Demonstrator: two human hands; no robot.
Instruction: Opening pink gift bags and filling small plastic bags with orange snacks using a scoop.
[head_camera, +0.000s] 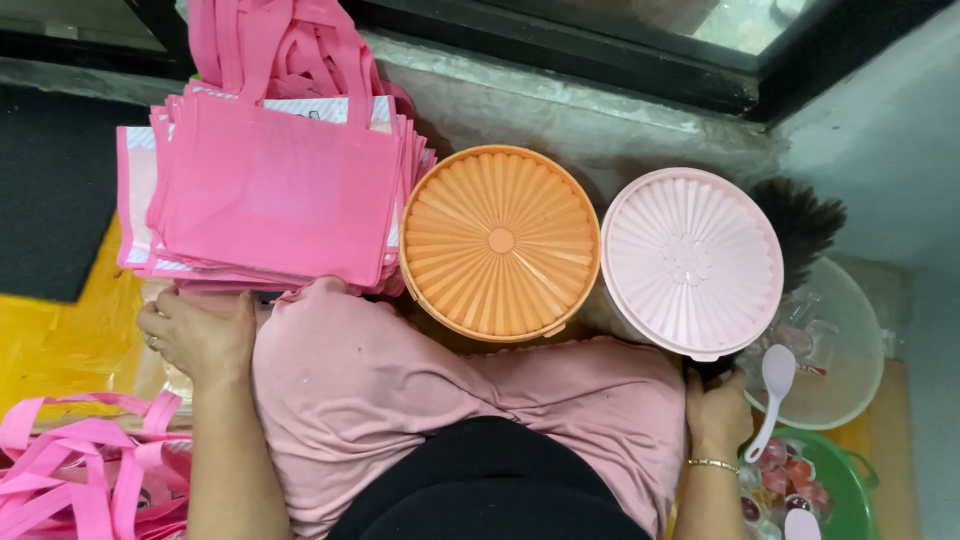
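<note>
Two round ribbed lids face you, an orange lid and a pale pink lid, each covering a container whose body you cannot see from above. Much is cut off or hidden. The stack of pink bags runs off the top edge with its handles, so you cannot count the bags; only the layered edges show that there are many. A second heap of pink bags is cut by the lower left corner. Behind the pink lid a dark feathery thing is half hidden and hard to name. At the right, a clear lid blurs what lies under it, and the green basin of small wrapped sweets is cut by the bottom edge.

Your left hand rests palm down just below the front edge of the stack of pink bags, its fingers loosely curled and released, holding nothing that shows; whether they touch the lowest bag you cannot tell. Your right hand sits right under the near rim of the pink lid, beside a white spoon that leans on the clear lid. Its fingers are tucked under the rim, so you cannot tell whether they grip anything there.

By count: two ribbed lids, one spoon in full, the tip of another white utensil at the bottom edge, two heaps of bags. Your lap in pink cloth fills the middle, with the orange lid just above it.
</note>
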